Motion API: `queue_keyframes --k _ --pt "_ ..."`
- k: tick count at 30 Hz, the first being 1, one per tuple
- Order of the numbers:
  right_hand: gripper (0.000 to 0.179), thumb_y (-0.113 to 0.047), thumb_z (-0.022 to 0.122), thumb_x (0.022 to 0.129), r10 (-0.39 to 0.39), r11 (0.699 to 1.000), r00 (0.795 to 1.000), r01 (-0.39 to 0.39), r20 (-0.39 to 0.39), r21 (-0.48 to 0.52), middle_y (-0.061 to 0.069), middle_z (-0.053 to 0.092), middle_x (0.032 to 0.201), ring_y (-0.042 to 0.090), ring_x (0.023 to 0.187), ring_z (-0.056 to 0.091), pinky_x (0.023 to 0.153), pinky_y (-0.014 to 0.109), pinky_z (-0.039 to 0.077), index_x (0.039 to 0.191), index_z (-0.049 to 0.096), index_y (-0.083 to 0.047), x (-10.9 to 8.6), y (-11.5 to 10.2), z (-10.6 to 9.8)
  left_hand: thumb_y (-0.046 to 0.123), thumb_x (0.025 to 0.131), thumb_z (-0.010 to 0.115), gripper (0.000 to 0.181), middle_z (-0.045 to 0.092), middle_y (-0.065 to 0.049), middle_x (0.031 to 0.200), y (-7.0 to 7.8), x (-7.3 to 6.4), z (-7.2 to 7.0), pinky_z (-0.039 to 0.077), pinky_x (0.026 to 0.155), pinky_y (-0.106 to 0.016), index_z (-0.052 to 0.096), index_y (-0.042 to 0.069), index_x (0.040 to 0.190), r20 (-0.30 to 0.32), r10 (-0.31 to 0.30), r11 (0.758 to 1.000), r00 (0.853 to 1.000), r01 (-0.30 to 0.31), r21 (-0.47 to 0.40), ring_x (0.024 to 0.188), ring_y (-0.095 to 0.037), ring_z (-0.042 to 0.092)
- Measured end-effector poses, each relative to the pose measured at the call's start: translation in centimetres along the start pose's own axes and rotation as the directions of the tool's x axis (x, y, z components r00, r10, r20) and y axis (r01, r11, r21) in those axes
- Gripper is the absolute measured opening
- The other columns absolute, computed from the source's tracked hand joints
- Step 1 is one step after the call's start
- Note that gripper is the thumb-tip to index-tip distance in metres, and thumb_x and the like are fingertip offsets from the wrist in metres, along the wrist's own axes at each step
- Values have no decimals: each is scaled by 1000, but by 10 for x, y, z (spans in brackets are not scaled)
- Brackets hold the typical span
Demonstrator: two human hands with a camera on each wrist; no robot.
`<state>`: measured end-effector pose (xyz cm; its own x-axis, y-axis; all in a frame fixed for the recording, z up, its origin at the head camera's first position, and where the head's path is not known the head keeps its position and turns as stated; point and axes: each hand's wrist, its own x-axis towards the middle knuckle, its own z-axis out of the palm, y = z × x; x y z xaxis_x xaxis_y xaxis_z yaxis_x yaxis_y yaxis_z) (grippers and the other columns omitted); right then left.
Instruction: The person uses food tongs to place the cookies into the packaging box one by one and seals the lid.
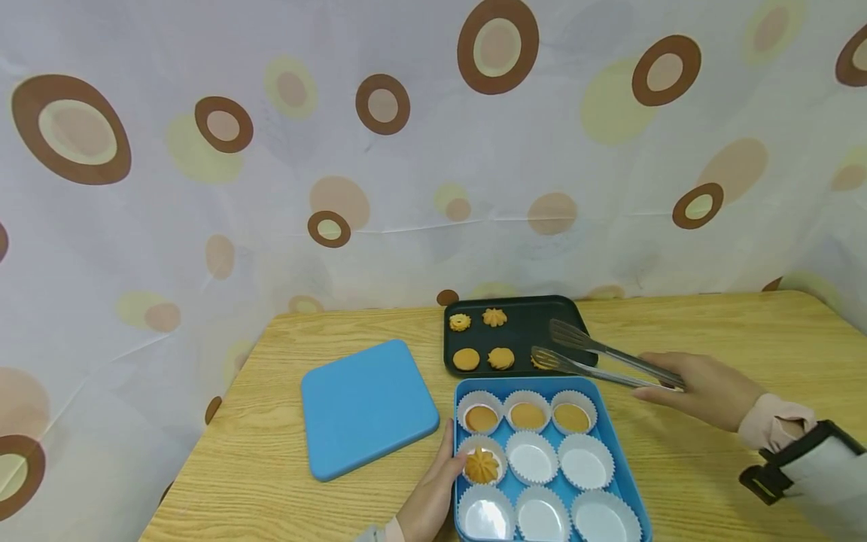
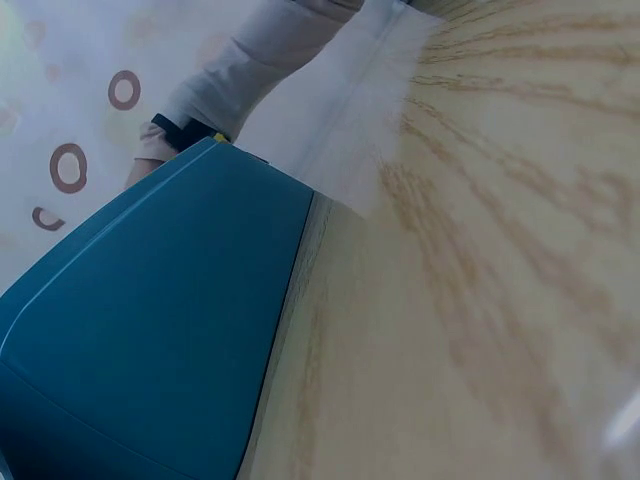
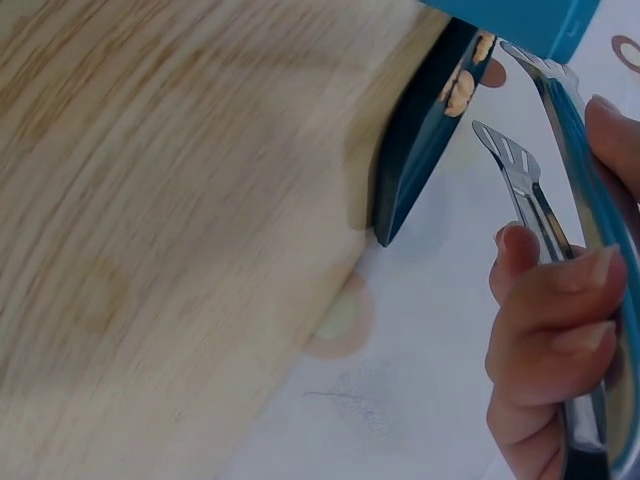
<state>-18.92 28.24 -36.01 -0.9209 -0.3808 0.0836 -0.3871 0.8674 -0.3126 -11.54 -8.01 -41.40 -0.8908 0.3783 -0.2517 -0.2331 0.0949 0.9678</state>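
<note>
My right hand [image 1: 711, 388] grips metal tongs [image 1: 630, 357], their arms spread apart. In the right wrist view, curled fingers [image 3: 555, 340] hold the tongs' handles. The slotted tips reach over the right part of a black baking tray [image 1: 528, 335], around a partly hidden cookie [image 1: 540, 363]; no cookie is visibly pinched. My left hand [image 1: 430, 489] holds the left wall of a blue box [image 1: 626, 482], thumb over the rim. Inside are white paper cups [image 1: 531, 458]; the back three hold round cookies [image 1: 527, 415], and a star-shaped cookie [image 1: 481, 467] sits in the middle row's left cup.
Several more cookies [image 1: 501, 358] lie on the tray's left and middle. A blue lid [image 1: 369, 410] lies flat left of the box. Everything rests on a wooden table [image 1: 711, 324], with a patterned curtain [image 1: 420, 150] behind it.
</note>
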Motion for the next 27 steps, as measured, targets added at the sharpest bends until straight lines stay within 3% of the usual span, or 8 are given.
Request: queue_keyframes --k 8,17,27 --pt "65 -38 70 87 -19 1000 999 19 32 -2 27 67 109 35 94 66 79 54 53 123 57 14 6 0 4 24 106 26 63 -12 -24 159 0 0 0 -5 113 -63 -11 2 153 9 0 999 1000 0 -39 144 -45 -12" --pt "64 -38 69 88 -14 1000 999 13 51 10 26 67 108 32 92 66 79 54 53 123 57 15 10 -1 5 25 106 27 64 -11 -25 159 1 0 0 -4 113 -64 -10 2 153 -3 -7 1000 1000 7 -22 144 -45 -10" --pt "66 -40 69 88 -3 999 999 5 51 -46 31 65 111 44 99 65 82 58 51 122 57 15 13 1 4 26 106 27 64 -10 -25 159 0 0 0 -3 113 -65 -9 2 153 -14 -17 1000 1000 17 4 144 -46 -9"
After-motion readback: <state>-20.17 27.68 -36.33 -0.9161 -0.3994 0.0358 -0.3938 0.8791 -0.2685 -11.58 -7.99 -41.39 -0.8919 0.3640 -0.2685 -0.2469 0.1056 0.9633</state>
